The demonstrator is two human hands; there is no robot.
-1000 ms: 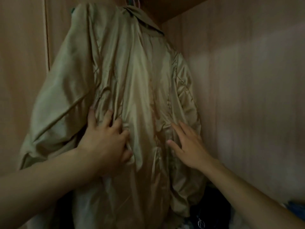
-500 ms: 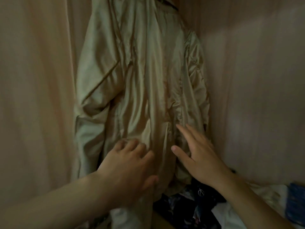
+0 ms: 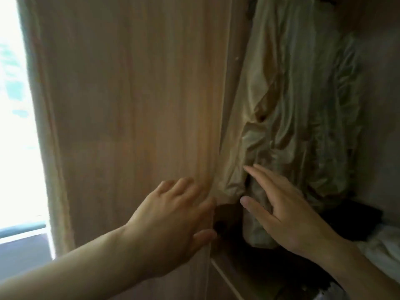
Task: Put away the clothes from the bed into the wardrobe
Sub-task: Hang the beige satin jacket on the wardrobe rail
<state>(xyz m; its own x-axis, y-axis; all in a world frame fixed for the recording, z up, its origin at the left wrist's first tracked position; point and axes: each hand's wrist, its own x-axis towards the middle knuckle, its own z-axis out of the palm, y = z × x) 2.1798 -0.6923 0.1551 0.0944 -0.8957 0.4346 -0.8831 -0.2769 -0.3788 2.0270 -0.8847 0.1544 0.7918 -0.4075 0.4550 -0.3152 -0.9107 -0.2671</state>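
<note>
Nearest to the camera are the two bare forearms, which reach toward the pale wooden wardrobe door [image 3: 134, 126], the landmark for all that follows. The left hand [image 3: 173, 221] lies over the right edge of this door, low down, with the fingers spread and almost straight; the thumb sits at the edge itself. It grasps nothing that I can see; whether the palm really presses on the wood I cannot tell. The right hand [image 3: 281, 213] is to the right of the door edge, in front of the opening, fingers straight and apart, released and holding nothing; the fingertips are close to the cloth, but contact is not certain. Behind this hand, inside the opening just right of the door, hangs the shiny khaki satin jacket [image 3: 292, 100], much creased, its lower hem near the door edge. Below it and further right lie a heap of dark clothes [image 3: 350, 219] and some white folded cloth [image 3: 383, 247]. Far to the left of the door is a bright window [image 3: 15, 105]. By my judgement this jacket is already put away, and the hands are probably about to close the door. The bed is not in view, so I cannot say how many clothes are left there.
</note>
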